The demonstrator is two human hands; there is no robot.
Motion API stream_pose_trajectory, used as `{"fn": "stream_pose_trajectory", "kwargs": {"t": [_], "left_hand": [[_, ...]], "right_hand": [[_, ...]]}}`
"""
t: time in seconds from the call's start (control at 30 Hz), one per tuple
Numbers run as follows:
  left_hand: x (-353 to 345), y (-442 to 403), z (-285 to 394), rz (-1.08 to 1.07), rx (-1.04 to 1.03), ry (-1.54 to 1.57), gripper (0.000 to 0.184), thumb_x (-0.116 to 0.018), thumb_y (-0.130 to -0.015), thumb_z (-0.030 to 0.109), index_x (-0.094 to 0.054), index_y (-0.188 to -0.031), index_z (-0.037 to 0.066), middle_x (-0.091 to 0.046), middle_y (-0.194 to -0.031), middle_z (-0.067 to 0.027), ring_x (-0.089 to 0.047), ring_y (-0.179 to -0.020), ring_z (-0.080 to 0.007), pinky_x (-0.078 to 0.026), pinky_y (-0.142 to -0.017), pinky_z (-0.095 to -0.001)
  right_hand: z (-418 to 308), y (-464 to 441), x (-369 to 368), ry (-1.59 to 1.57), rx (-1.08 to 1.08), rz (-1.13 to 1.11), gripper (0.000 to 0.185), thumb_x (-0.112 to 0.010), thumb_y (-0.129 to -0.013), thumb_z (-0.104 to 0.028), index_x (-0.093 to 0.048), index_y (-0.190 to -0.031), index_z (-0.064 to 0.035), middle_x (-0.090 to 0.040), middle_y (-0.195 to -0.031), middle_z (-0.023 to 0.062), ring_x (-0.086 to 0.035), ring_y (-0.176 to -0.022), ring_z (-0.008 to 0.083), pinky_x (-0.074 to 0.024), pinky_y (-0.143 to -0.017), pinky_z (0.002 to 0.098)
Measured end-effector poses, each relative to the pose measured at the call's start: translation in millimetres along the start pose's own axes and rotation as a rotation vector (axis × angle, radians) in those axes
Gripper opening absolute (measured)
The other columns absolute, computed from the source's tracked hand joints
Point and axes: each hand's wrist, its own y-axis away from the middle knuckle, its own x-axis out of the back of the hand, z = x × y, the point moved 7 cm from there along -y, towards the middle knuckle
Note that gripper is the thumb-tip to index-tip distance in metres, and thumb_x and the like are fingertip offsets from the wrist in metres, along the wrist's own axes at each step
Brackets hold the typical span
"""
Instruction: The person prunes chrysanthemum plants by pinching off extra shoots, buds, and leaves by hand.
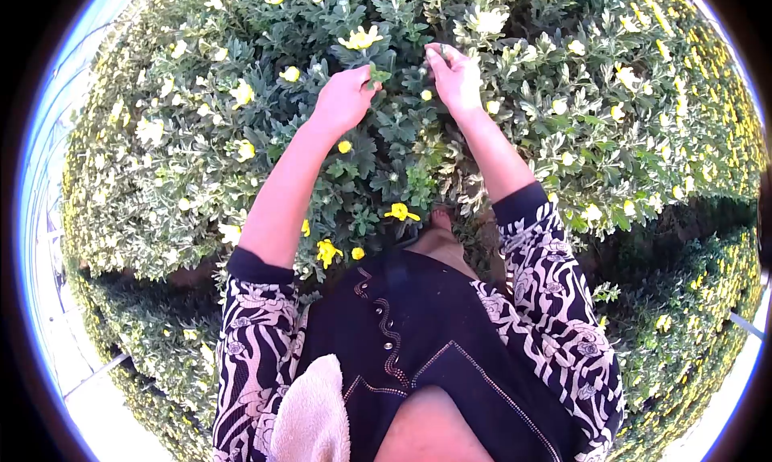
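Observation:
Both bare hands reach into a dense bed of chrysanthemum plants [394, 128] with dark green leaves. My left hand [344, 100] is closed, and a small green leafy sprig [379, 75] sticks out between its thumb and fingers. Just above that hand a yellow chrysanthemum flower [360, 39] stands open. To the right, my right hand [457, 80] has thumb and forefinger pinched together among the leaves; what lies between the fingertips is too small to tell. A round yellow bud [426, 95] sits between the two hands, slightly below the right fingertips.
More yellow blooms [401, 212] grow close to my body, with another flower [328, 253] at the lower left. Dark furrows [651, 235] separate this row from the rows behind me. A pale cloth [315, 414] hangs at my front. Greenhouse framing [50, 213] shows at the left edge.

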Motion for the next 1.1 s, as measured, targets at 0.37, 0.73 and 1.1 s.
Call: {"fn": "stream_pose_trajectory", "kwargs": {"t": [0.37, 0.73, 1.1], "left_hand": [[8.0, 189.1, 179.8, -0.54, -0.762, 0.455, 0.04, -0.061, -0.087, 0.03, -0.057, -0.113, 0.0, -0.062, -0.105, -0.0179, -0.061, -0.096, -0.0326, -0.046, -0.082, -0.0436], [-49.3, 377.9, 355.7, -1.616, -1.251, 1.082, 0.026, -0.046, -0.097, 0.016, -0.055, -0.095, -0.008, -0.062, -0.087, -0.0057, -0.049, -0.079, -0.0155, -0.042, -0.074, -0.036], [-41.3, 368.0, 392.4, -1.689, -1.306, 0.911, 0.046, -0.038, -0.101, 0.031, -0.06, -0.112, -0.008, -0.066, -0.105, -0.0087, -0.055, -0.091, -0.0148, -0.046, -0.085, -0.0331]], "right_hand": [[-164.9, 221.6, 83.1, 1.031, 0.078, -0.618, 0.063, -0.072, -0.078, -0.018, -0.045, -0.134, -0.0066, -0.047, -0.134, 0.0154, -0.053, -0.117, 0.0352, -0.0459, -0.098, 0.0406], [-349.2, 215.4, 32.1, 1.054, 0.651, -0.899, 0.028, -0.069, -0.078, -0.013, -0.056, -0.101, -0.0033, -0.058, -0.087, 0.0126, -0.06, -0.089, 0.0328, -0.0495, -0.078, 0.044], [-374.4, 250.0, 56.7, 1.088, 0.785, -1.148, 0.021, -0.069, -0.078, -0.012, -0.059, -0.091, 0.0004, -0.063, -0.084, 0.0152, -0.065, -0.084, 0.0351, -0.053, -0.071, 0.0462]]}}
